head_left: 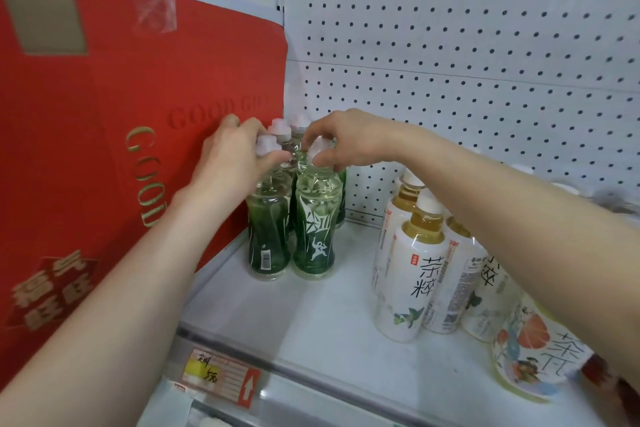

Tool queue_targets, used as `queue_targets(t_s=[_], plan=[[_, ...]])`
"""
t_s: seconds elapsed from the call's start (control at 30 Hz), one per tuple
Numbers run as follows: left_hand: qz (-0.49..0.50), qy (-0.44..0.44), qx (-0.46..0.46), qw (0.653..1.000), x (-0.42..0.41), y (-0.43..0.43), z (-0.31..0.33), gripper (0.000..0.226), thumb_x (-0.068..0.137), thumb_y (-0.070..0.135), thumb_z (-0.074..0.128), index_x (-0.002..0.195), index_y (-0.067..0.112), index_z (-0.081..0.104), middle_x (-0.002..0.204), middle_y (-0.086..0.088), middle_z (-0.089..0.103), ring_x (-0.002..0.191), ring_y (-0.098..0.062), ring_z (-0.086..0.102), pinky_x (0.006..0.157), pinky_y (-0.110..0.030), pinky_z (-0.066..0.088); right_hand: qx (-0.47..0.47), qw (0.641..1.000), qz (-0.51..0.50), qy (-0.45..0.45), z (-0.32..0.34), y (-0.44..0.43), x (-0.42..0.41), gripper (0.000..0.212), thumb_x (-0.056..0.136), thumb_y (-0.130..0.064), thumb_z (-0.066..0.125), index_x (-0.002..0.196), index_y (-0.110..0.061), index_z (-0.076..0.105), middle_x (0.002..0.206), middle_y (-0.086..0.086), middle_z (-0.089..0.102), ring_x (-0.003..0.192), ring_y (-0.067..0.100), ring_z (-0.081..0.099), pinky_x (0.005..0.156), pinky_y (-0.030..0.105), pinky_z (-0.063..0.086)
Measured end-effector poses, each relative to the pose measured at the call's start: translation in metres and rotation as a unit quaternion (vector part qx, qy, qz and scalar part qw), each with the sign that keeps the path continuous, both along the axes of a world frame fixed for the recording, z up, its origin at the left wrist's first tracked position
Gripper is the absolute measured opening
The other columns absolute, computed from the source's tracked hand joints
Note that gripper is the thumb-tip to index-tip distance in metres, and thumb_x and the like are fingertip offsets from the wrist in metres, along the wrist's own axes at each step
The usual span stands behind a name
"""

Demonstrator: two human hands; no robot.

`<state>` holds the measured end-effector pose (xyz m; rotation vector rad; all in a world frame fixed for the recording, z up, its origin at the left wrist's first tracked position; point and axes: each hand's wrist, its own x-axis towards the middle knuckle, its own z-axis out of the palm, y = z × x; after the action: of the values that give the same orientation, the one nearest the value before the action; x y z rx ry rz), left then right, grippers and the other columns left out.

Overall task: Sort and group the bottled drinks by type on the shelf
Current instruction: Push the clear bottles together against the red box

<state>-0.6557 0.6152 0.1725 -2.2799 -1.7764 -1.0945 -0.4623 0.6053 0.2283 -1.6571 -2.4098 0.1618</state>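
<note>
Several green-labelled clear bottles with white caps stand grouped at the back left of the white shelf (pixel 311 322). My left hand (pixel 230 158) grips the neck of the front left green bottle (pixel 268 239). The cap of the front right green bottle (pixel 315 236) is pinched by my right hand (pixel 349 139). More green bottles (pixel 341 198) stand behind them, mostly hidden. To the right stand several white-labelled tea bottles (pixel 414 284) with yellow liquid. A tea bottle with a fruit picture (pixel 533 354) stands at the front right, partly under my right forearm.
A large red carton (pixel 114 121) with gold lettering stands against the green bottles on the left. A white pegboard wall (pixel 467 62) backs the shelf. A price tag (pixel 221 374) sits on the shelf's front rail.
</note>
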Motion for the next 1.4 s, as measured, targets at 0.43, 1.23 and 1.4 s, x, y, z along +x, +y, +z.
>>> queue_targets(t_s=[0.43, 1.23, 1.4], plan=[[-0.038, -0.045, -0.013, 0.998, -0.004, -0.007, 0.002, 0.046, 0.079, 0.05, 0.072, 0.118, 0.027, 0.066, 0.108, -0.009, 0.064, 0.103, -0.029, 0.059, 0.083, -0.036, 0.045, 0.009, 0.999, 0.006, 0.03, -0.003, -0.004, -0.002, 0.028, 0.093, -0.027, 0.068, 0.121, -0.027, 0.065, 0.093, -0.011, 0.056, 0.065, 0.006, 0.068, 0.074, 0.02, 0.054], [-0.097, -0.035, -0.015, 0.995, -0.006, 0.011, -0.01, 0.03, 0.094, 0.023, 0.061, 0.123, 0.021, 0.055, 0.114, -0.009, 0.066, 0.105, -0.033, 0.06, 0.085, -0.044, 0.048, 0.088, 0.994, -0.066, 0.015, -0.013, -0.009, -0.027, 0.032, 0.088, -0.033, 0.071, 0.118, -0.023, 0.068, 0.093, -0.001, 0.059, 0.082, 0.022, 0.058, 0.092, 0.038, 0.053], [-0.075, -0.014, -0.03, 0.997, -0.006, 0.009, -0.012, 0.048, 0.097, 0.022, 0.056, 0.142, 0.012, 0.044, 0.135, -0.016, 0.056, 0.123, -0.037, 0.052, 0.099, -0.049, 0.043, 0.046, 0.996, -0.063, 0.043, -0.009, -0.018, -0.024, 0.044, 0.09, -0.036, 0.07, 0.131, -0.025, 0.059, 0.1, -0.001, 0.062, 0.08, 0.019, 0.072, 0.083, 0.029, 0.056]])
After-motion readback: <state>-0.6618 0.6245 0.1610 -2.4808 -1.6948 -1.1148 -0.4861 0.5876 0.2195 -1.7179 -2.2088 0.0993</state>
